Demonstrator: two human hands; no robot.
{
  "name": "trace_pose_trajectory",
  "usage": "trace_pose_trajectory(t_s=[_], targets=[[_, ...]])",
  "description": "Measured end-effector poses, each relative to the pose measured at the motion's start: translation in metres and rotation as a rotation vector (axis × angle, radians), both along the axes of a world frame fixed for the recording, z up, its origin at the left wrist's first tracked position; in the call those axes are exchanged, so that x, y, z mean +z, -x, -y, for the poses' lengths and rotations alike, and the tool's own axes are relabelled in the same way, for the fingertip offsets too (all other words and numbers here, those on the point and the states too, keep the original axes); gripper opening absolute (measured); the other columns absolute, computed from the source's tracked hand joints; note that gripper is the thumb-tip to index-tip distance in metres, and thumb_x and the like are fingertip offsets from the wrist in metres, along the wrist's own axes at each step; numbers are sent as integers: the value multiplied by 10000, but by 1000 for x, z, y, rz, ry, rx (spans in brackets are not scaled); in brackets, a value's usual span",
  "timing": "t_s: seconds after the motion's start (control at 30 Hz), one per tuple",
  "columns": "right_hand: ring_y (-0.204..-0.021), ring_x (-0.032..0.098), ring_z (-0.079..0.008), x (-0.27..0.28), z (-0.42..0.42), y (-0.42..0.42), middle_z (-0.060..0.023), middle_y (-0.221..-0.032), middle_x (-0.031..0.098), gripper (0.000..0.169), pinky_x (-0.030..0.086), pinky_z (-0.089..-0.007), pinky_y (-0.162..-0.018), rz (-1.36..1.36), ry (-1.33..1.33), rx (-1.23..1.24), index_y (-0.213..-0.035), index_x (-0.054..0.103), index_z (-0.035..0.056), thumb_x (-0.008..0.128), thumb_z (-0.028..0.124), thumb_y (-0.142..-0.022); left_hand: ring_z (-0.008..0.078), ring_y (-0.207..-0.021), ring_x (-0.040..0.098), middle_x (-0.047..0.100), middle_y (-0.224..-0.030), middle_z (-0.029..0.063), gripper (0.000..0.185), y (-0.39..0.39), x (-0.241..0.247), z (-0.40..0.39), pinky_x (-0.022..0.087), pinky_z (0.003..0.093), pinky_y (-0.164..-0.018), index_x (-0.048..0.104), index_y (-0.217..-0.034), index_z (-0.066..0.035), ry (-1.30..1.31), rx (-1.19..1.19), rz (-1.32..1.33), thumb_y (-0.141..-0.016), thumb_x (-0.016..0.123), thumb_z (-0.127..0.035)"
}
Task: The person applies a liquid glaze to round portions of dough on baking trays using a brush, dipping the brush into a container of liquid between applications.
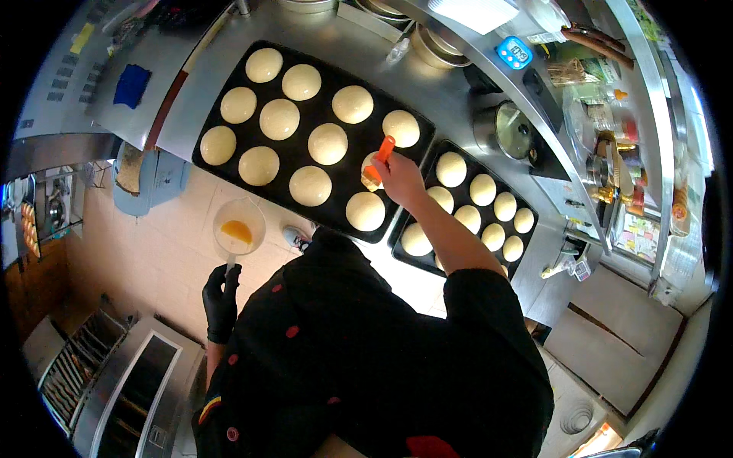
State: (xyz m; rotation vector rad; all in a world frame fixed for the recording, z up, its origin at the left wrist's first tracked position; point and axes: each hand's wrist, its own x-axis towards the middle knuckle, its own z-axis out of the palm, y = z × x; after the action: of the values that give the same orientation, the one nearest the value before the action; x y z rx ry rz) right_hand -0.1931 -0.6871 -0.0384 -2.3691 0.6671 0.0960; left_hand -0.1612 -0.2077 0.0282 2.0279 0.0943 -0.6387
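In my bare right hand (402,180) is a pastry brush (385,150) with an orange handle. Its pale bristles touch a round dough ball (368,166), which my hand and the brush partly cover. That ball sits on a large black baking tray (284,187) among several other smooth, pale dough balls, many of them shiny. My left hand (222,297), in a black glove, grips the handle of a translucent measuring cup (239,224). Yellow-orange liquid lies in the cup, which is held out over the floor, left of my body.
A second black tray (428,260) of dough balls lies to the right, partly under my right forearm. Along the back are metal pans (438,48) and a lidded pot (507,130). A metal shelf (538,123) with a blue timer (514,52) overhangs the counter. A blue-grey bin (166,180) stands left.
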Motion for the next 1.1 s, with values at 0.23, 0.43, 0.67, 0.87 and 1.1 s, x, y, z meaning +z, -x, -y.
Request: trace_pose_trajectory(t_s=[0.23,0.43,0.67,0.87,1.1], targets=[[-896,719,-429,13,42,-37,-230,-917,739,443,560,-530,-799,32,82,-167,-1029,727,35,576,451,-1056,124,-848,657,759,-981,63,216,10,-3,-14,524,294,-762,758,-1150,0,-4,37,-8,-1047,670,-168],[-1003,724,-324,14,36,26,-52,-1124,734,245,583,-456,-828,-56,297,286,-1211,747,249,564,302,-1057,128,-851,658,758,-993,62,213,6,-6,-5,528,297,-760,756,-1145,0,58,-14,10,-1042,679,-169],[-1092,698,-269,37,-20,96,-43,-1215,718,416,590,-421,-871,21,176,392,-1333,693,263,708,164,-930,154,-892,671,777,-1078,99,250,2,-8,3,535,307,-777,747,-1167,12,19,-82,-8,-1063,645,-191],[-896,746,-344,28,7,62,-120,-1073,777,250,585,-433,-763,15,-104,-93,-1157,789,177,647,349,-1045,153,-882,667,781,-1073,94,258,-3,-12,8,532,306,-776,748,-1165,12,-16,-145,1,-1062,644,-200],[-858,737,-275,27,47,52,-112,-999,759,202,573,-380,-732,210,-58,-219,-1157,783,165,684,281,-1025,136,-839,664,770,-992,76,229,-16,3,31,531,300,-751,757,-1154,1,-38,-143,9,-1037,677,-179]])
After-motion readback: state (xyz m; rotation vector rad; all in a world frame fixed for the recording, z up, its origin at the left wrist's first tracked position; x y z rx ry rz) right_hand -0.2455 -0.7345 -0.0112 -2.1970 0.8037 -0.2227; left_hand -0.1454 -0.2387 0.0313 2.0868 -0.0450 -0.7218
